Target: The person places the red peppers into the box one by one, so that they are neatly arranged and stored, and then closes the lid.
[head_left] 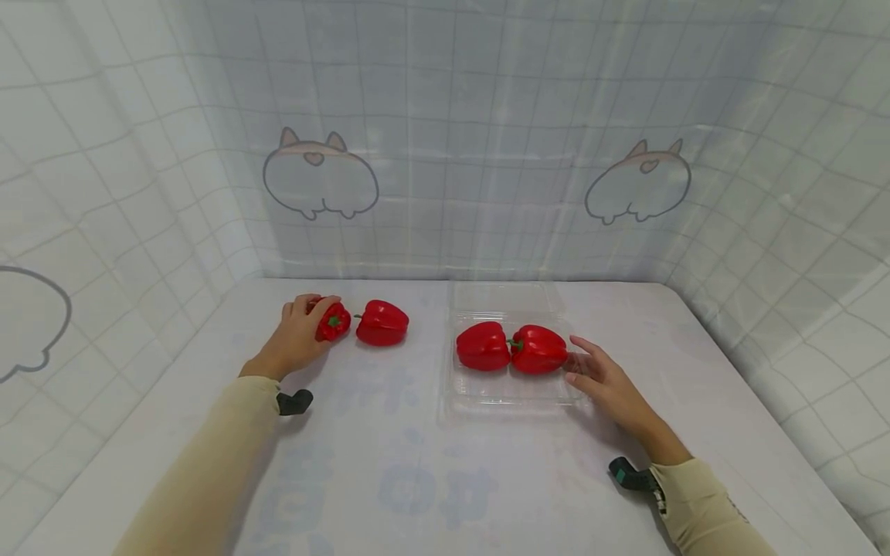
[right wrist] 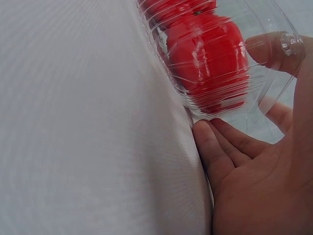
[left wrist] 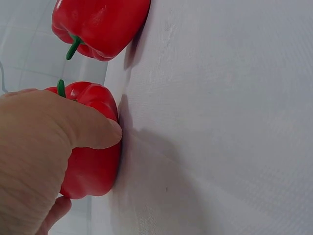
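My left hand [head_left: 300,333] grips a red bell pepper [head_left: 335,323] at the left of the table, thumb along its near side. In the left wrist view, the green stem of this pepper [left wrist: 93,171] shows beyond the thumb. A second bell pepper [head_left: 382,323] lies just right of it, on its side. Two more bell peppers, a left one [head_left: 483,346] and a right one [head_left: 539,350], lie stem to stem in a clear plastic box [head_left: 490,391]. Against the box's right end rest the spread fingers of my right hand [head_left: 612,390], partly seen through the plastic.
The box's transparent lid [head_left: 504,296] is folded back toward the rear wall. A white cloth [head_left: 389,471] with faint prints covers the table. Grid-patterned curtains [head_left: 480,154] enclose the back and both sides.
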`<state>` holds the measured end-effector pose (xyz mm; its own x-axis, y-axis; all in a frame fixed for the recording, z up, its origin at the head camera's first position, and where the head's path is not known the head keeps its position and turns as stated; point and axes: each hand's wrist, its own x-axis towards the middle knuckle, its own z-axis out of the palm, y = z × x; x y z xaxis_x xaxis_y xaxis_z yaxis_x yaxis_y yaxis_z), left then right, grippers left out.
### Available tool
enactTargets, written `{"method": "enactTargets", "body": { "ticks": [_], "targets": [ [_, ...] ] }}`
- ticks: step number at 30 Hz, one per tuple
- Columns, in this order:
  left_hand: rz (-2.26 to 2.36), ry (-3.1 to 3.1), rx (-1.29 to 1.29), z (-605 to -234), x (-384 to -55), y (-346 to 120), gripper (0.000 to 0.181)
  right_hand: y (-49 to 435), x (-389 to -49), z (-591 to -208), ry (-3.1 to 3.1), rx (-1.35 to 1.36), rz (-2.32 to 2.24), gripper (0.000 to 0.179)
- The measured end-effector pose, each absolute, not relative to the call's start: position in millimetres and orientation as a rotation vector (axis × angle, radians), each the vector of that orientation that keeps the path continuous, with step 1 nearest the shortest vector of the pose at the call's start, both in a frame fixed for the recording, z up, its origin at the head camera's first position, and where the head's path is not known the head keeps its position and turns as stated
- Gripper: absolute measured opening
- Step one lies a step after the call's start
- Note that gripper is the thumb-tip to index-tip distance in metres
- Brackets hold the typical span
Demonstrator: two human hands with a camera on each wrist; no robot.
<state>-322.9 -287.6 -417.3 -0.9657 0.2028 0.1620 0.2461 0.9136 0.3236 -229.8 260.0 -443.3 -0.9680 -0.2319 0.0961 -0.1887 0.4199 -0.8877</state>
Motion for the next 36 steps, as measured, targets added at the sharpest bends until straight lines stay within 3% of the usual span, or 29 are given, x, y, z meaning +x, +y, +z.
{"method": "enactTargets", "body": {
  "ticks": [36],
  "targets": [
    [-0.747,-2.79,-0.168,-406,-313,-283,0.088,261,-229,-443,2.619,-0.401,-1.624,0.071]
  ]
}}
